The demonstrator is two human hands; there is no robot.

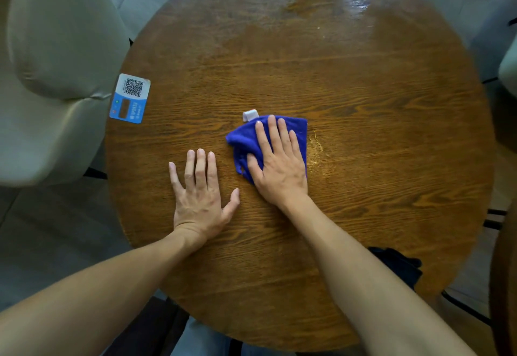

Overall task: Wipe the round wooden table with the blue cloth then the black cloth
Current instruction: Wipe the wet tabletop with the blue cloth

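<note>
A: Forearms come in from the bottom edge, 2 of them, both bare. What sits beside the right one?

B: The black cloth [400,264], bunched up near the right edge of the table [363,89], partly hidden behind that forearm.

A: And the left hand [200,196]?

B: Flat on the bare wood, palm down, fingers spread a little and the thumb angled out to the right. It holds nothing.

A: The right hand [277,164]?

B: Also flat, palm down, pressed on top of the blue cloth [243,141], fingers stretched forward and slightly apart. The cloth lies crumpled near the middle of the table, just beyond and to the right of the left hand. It shows mostly on the left side of the hand and past the fingertips.

A: Anything on the cloth?

B: A small white tag [249,115] sticks out at its far left corner.

A: Further out?

B: A blue and white sticker with a QR code [130,98] sits at the left rim. On the far side the wood looks shiny and wet. A pale cushioned chair [47,61] stands off to the left, over a tiled floor.
</note>
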